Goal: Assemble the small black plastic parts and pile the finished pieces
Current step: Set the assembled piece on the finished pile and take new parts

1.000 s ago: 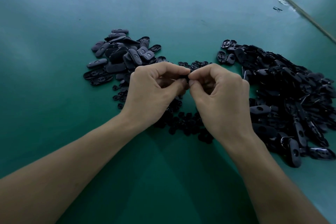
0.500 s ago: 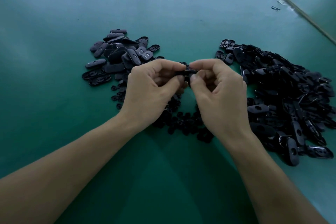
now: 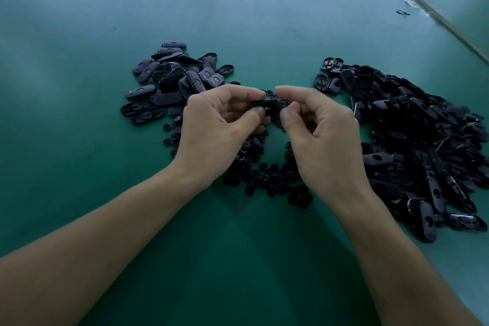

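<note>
Small black oblong part [image 3: 270, 105], level, above table

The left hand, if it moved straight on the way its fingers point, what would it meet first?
Probably the right hand, which pinches the other end of the same black part; depth is unclear.

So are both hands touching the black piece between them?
Touching. The head view shows the left hand and right hand each pinching one end of the black piece.
</note>
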Demonstrator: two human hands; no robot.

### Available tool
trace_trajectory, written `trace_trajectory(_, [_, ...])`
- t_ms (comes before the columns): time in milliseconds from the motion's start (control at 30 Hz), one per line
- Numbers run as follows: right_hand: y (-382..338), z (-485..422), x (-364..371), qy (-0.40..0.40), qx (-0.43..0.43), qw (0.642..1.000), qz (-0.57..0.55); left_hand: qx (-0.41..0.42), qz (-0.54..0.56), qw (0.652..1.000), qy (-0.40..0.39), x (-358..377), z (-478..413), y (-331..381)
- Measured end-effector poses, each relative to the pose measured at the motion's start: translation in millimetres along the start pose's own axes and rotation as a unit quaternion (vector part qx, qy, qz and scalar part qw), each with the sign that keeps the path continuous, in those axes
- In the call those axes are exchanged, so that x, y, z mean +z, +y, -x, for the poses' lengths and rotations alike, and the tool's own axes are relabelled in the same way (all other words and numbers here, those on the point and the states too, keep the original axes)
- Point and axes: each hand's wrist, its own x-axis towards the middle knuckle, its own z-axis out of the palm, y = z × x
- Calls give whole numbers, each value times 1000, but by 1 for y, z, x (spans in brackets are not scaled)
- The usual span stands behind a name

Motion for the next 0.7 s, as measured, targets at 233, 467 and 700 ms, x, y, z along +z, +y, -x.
trace_trajectory(233, [-1,0,-1,6,-9,1000,0,22,-38,999,-20,0,2,1])
trace_trajectory(467, [0,0,-2,11,-7,1000,1,18,-45,999,-24,0,2,1])
trace_trajectory(700, [0,-2,-6,-33,4,999,3,20,-59,997,-38,0,3,2])
